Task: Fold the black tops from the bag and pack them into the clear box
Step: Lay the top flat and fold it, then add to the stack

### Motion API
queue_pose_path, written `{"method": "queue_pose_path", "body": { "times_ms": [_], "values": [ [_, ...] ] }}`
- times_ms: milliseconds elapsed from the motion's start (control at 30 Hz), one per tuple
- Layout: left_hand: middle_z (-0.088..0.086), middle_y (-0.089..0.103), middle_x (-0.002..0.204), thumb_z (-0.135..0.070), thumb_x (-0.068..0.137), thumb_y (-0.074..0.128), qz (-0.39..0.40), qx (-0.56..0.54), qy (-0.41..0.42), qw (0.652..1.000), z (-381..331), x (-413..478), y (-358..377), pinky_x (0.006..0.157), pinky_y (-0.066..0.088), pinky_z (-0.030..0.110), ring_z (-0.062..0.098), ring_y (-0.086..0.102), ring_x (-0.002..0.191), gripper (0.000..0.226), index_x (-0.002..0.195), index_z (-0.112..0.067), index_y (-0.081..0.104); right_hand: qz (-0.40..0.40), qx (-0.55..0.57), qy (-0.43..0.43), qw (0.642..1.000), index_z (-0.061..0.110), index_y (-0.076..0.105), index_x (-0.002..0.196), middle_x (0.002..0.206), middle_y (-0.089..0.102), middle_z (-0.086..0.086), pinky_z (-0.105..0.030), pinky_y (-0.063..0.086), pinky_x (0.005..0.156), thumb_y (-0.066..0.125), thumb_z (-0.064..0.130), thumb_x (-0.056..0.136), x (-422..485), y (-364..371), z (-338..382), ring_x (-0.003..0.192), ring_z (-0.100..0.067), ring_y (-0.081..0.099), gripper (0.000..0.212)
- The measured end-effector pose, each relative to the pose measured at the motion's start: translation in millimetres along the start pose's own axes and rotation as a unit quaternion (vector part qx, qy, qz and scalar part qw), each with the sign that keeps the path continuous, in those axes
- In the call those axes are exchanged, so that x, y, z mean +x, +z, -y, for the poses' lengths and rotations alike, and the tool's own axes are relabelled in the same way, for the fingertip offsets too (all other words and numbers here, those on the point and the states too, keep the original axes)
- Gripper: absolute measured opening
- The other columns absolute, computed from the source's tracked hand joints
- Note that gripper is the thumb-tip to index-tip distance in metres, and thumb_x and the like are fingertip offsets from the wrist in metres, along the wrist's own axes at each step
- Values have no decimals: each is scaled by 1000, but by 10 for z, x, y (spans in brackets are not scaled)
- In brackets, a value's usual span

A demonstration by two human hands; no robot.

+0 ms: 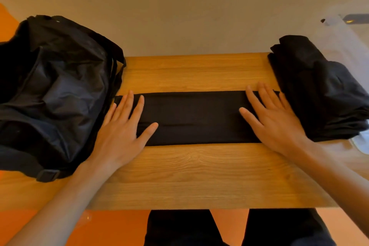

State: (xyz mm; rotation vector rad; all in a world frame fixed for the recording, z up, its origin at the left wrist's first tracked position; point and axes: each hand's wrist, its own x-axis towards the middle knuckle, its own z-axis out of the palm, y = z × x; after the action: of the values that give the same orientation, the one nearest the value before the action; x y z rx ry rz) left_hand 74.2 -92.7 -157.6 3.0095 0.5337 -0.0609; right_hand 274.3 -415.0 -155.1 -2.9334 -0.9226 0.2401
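Black top [191,118], folded into 1 band, lies across the table's [189,166] middle (bag [56,90] at its left end, folded pile [319,90] at its right); your left hand [121,132] and right hand [273,124] press it flat, fingers straight, gripping nothing.

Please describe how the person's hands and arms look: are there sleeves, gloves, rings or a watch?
The left hand and the right hand are bare: no gloves, and no rings show. The left forearm and the right forearm are uncovered up to the picture's edge, so no sleeve is in view, and no watch or bracelet shows at the wrists.
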Motion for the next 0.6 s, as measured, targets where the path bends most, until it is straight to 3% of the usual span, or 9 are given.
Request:
{"method": "queue_pose_path", "body": {
  "times_ms": [100,233,300,433,600],
  "values": [
    [-1,-15,171,-83,89,-1,-1,-6,21,1000,40,97,-30,128,-5,37,8,-20,155,91,163,-30,-4,12,15,30,999,35,-15,158,169,-18,-3,-33,-15,123,-3,73,96,-9,-16,-15,153,-12,-25,74],
    [6,-6,172,-79,95,6,-59,7,11,998,-156,80,-165,128,-2,46,21,-14,157,86,163,-28,12,-59,-21,23,998,28,-10,162,169,-13,-12,-42,-11,126,-7,71,98,-124,-28,130,155,-20,-22,78],
    [8,-6,171,-77,96,6,-70,-3,-17,997,-348,44,-182,128,-2,48,25,-12,158,81,162,-31,8,-50,-2,-8,999,33,-12,161,168,-19,-6,-41,-9,127,-6,72,97,-196,12,240,153,-16,-26,76],
    [16,-12,170,-83,87,-5,-14,11,-95,995,-391,104,10,127,-1,52,34,-12,156,88,162,-36,-7,-14,5,-4,1000,43,-19,157,167,-25,1,-42,-8,127,-10,77,92,-215,115,277,152,-14,-29,74],
    [15,-12,170,-85,85,-3,-2,13,-66,998,-221,165,28,128,-2,47,26,-16,156,90,160,-38,-11,3,-3,26,1000,47,-26,153,167,-28,-3,-43,-11,126,-11,79,89,-261,90,246,153,-22,-28,74]
  ]
}}
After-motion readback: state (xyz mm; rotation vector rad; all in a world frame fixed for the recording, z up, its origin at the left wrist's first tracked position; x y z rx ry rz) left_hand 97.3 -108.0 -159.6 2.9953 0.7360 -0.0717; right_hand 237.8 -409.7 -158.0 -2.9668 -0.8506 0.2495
